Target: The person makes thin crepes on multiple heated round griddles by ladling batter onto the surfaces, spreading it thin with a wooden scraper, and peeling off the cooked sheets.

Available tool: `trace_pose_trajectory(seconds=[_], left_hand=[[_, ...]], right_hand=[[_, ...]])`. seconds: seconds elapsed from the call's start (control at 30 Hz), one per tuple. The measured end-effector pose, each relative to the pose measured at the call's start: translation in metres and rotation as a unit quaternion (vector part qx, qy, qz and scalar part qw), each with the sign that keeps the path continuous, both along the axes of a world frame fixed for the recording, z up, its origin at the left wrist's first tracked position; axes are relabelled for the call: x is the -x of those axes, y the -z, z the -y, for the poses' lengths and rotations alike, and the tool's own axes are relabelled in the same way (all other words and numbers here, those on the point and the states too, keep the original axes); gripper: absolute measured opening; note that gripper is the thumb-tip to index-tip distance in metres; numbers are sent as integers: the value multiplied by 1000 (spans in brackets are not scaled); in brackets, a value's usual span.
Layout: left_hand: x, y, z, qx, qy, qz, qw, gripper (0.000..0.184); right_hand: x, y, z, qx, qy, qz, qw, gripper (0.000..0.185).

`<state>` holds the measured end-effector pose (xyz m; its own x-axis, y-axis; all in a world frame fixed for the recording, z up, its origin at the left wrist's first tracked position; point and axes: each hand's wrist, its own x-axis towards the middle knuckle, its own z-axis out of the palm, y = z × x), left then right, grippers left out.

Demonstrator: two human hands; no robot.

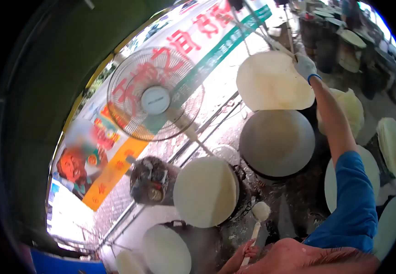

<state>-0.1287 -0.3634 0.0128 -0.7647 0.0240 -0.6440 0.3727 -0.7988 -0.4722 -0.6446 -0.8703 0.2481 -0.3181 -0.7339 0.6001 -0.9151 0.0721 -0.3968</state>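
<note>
My right hand (305, 67), in a whitish glove with a blue band at the wrist, reaches far forward. Its fingers are closed on the edge of a large, thin round pancake (274, 82), which hangs beyond a grey round griddle (278, 144). Low in the view, my left hand (248, 250) is wrapped round the pale handle of a stick with a round, batter-coated head (261, 211). Nearer and to the left, a second griddle (205, 192) carries a pale round sheet, partly in shadow.
Another pale round (167, 250) lies at the lower left. An electric fan (156, 100) stands before a printed banner (198, 34). Beside the second griddle is a sooty drum (152, 180). More pancakes (392, 146) lie on the right, partly behind my arm.
</note>
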Motion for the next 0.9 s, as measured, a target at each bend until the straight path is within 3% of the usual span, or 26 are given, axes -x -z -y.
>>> trace_pose_trajectory(seconds=[0.1, 0.17, 0.2, 0.23, 0.3, 0.33, 0.4, 0.53, 0.57, 0.6, 0.63, 0.7, 0.8, 0.83, 0.9], left_hand=[[20, 3, 10, 58, 66, 112, 990, 36], [42, -2, 29, 120, 104, 135, 978, 34], [58, -9, 41, 141, 111, 140, 974, 32], [79, -13, 51, 158, 125, 139, 969, 31], [123, -23, 63, 181, 139, 133, 965, 29], [144, -30, 65, 185, 140, 132, 964, 28], [182, -41, 68, 192, 146, 129, 962, 26], [242, -57, 62, 216, 146, 125, 957, 25], [256, -58, 59, 219, 141, 125, 957, 25], [267, -60, 54, 219, 135, 125, 958, 25], [277, -61, 50, 222, 131, 123, 958, 25], [290, -68, 42, 223, 121, 128, 959, 26], [299, -75, 31, 214, 93, 116, 965, 28], [294, -76, 25, 209, 77, 107, 969, 30], [278, -78, 3, 184, 18, 67, 981, 32]], right_hand=[[88, 14, -36, 9, 106, 96, 990, 22], [186, 65, -63, 159, 212, 119, 957, 20], [211, 53, -98, 125, 307, 57, 942, 19], [227, 52, -143, 179, 331, 121, 919, 21], [284, 37, -232, 195, 322, 327, 867, 24], [332, 58, -266, 233, 348, 289, 861, 24], [385, 68, -362, 330, 173, 470, 800, 14], [478, 136, -544, 382, 260, 515, 722, 18], [448, 109, -583, 236, 399, 539, 703, 21], [469, 152, -603, 363, 390, 536, 655, 29], [471, 169, -623, 349, 460, 491, 652, 34], [521, 270, -652, 89, 652, 379, 651, 36], [556, 335, -660, 27, 641, 368, 674, 37], [611, 417, -675, -97, 594, 274, 750, 40], [618, 414, -678, -177, 549, 222, 786, 38]])
